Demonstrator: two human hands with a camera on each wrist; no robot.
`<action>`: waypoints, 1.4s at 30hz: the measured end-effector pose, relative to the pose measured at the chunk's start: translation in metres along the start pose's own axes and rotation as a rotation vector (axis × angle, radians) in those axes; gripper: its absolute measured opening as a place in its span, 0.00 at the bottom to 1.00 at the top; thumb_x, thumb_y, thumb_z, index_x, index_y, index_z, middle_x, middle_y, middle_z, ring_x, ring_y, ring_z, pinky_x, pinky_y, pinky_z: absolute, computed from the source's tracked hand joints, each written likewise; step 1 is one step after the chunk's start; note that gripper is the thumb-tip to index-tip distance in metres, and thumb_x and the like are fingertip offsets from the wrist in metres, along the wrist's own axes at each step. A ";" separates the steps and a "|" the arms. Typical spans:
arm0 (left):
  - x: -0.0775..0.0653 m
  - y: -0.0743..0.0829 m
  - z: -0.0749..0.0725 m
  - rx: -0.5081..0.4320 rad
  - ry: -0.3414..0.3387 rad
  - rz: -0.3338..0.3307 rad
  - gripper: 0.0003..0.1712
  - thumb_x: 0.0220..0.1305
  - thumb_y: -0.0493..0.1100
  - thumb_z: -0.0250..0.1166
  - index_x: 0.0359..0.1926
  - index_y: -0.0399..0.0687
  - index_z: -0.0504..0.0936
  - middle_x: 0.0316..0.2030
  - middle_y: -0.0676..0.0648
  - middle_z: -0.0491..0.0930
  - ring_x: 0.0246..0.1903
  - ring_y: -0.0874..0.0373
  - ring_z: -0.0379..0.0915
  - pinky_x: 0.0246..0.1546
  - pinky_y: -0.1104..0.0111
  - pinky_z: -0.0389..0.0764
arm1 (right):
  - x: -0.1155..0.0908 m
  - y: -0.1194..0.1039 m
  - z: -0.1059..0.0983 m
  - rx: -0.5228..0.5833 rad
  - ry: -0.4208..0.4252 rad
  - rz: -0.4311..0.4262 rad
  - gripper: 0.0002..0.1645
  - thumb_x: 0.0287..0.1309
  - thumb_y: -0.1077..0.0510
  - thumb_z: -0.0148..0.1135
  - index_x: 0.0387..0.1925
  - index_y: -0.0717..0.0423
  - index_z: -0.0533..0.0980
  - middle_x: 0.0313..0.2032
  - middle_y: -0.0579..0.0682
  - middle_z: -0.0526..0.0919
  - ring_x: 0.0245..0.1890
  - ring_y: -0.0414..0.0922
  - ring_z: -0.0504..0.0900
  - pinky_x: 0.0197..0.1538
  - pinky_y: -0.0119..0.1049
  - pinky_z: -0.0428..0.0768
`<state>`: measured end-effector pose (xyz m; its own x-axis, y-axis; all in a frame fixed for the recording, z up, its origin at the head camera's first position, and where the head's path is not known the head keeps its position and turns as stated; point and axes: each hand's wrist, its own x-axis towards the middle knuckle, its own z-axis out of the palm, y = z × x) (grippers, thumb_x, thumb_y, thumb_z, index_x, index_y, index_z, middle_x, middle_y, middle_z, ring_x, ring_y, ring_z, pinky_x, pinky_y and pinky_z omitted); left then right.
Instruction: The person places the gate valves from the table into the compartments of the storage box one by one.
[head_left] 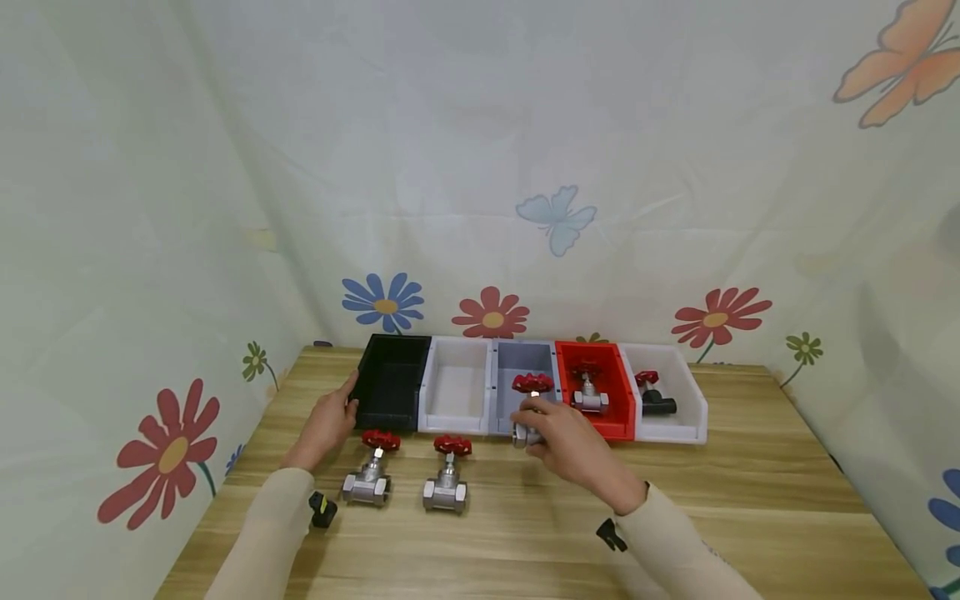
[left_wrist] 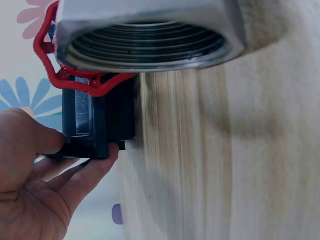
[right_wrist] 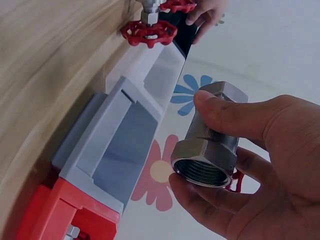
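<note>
My right hand [head_left: 573,442] grips a gate valve [right_wrist: 210,135] by its threaded metal body, above the front of the grey bin [head_left: 525,357]. Its red handwheel [head_left: 532,382] points up in the head view. On the left, my left hand [head_left: 326,425] holds the side of the black bin [head_left: 390,383], thumb and fingers on its wall in the left wrist view. Two more gate valves, a left one [head_left: 367,483] and a middle one [head_left: 446,492], stand on the table before the bins, red wheels up.
Between black and grey is a white bin [head_left: 457,383]. The red bin [head_left: 621,421] contains a metal gate valve [head_left: 590,400]. In the rightmost white bin [head_left: 692,417] lies a black valve with a red handle [head_left: 658,405]. A flowered curtain [head_left: 450,167] hangs behind the wooden table [head_left: 480,558].
</note>
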<state>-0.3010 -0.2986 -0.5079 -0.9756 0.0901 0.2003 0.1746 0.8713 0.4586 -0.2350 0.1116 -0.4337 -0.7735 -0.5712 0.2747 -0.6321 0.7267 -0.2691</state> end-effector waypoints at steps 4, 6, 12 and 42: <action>0.001 -0.001 0.001 0.005 0.000 0.005 0.36 0.69 0.33 0.55 0.74 0.33 0.54 0.16 0.46 0.69 0.17 0.57 0.62 0.27 0.64 0.70 | 0.005 0.004 -0.002 -0.004 0.022 -0.005 0.27 0.48 0.61 0.76 0.53 0.47 0.82 0.54 0.48 0.81 0.50 0.46 0.81 0.53 0.44 0.83; 0.001 -0.001 0.001 0.002 -0.003 0.003 0.36 0.68 0.33 0.55 0.74 0.34 0.54 0.16 0.46 0.69 0.17 0.57 0.63 0.28 0.63 0.71 | 0.008 0.007 -0.002 -0.019 0.027 -0.007 0.28 0.48 0.60 0.75 0.54 0.47 0.81 0.54 0.48 0.81 0.50 0.46 0.82 0.53 0.44 0.83; 0.002 -0.001 0.002 0.002 -0.009 0.003 0.36 0.68 0.33 0.55 0.74 0.34 0.54 0.15 0.46 0.69 0.17 0.57 0.63 0.28 0.62 0.72 | 0.018 0.011 -0.004 -0.024 0.024 0.010 0.29 0.49 0.60 0.75 0.55 0.47 0.81 0.55 0.48 0.81 0.51 0.46 0.81 0.54 0.44 0.83; 0.000 -0.005 0.004 -0.020 -0.015 -0.008 0.37 0.69 0.33 0.55 0.75 0.35 0.53 0.16 0.46 0.69 0.16 0.58 0.62 0.27 0.65 0.70 | 0.063 0.026 0.008 -0.027 -0.070 0.174 0.31 0.54 0.59 0.72 0.61 0.47 0.77 0.60 0.48 0.78 0.51 0.46 0.81 0.53 0.41 0.83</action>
<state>-0.3021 -0.3008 -0.5134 -0.9788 0.0906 0.1839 0.1695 0.8624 0.4770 -0.3005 0.0913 -0.4307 -0.8731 -0.4601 0.1613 -0.4875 0.8262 -0.2823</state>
